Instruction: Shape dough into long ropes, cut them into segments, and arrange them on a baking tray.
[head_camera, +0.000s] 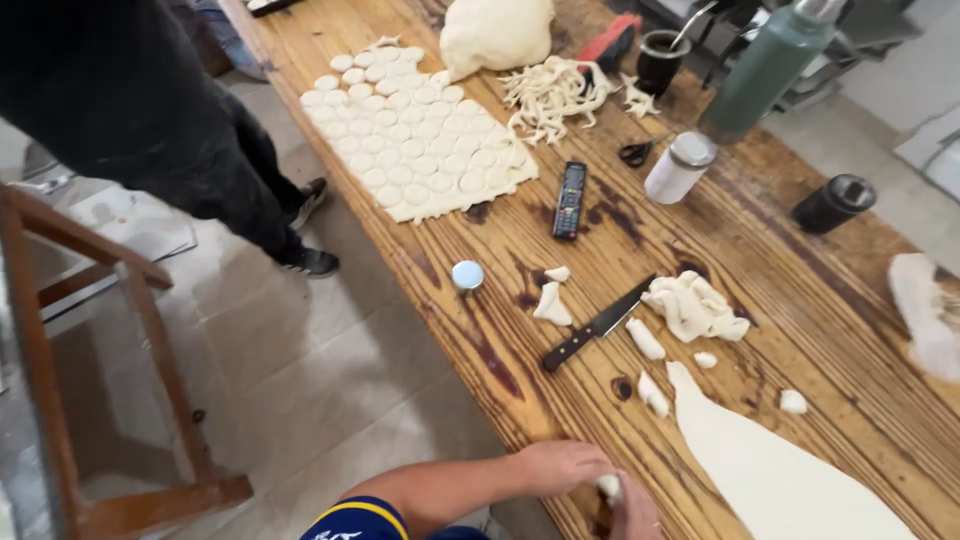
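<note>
Head cam caught me at the near edge of the long wooden plank counter (560, 320), both hands bunched together. My left hand (560, 466) and right hand (632, 512) had their fingers closed around a small pale lump of dough (608, 486), pinched between them right over the counter's edge, probably so I could work it without flouring anything.

Just beside that lay the big rolled-out sheet of cream dough (770, 475), and above it the black-handled kitchen knife (597, 324) sat among cut scraps, handy I guess. Farther up was the dough sheet stamped into round discs (415, 135), with a black remote control (570, 199) next to it.

For containers: a white cylindrical shaker with a grey lid (679, 166), a tall green flask (765, 65), a short black cup (833, 203). Couldn't make out any labels.
</note>
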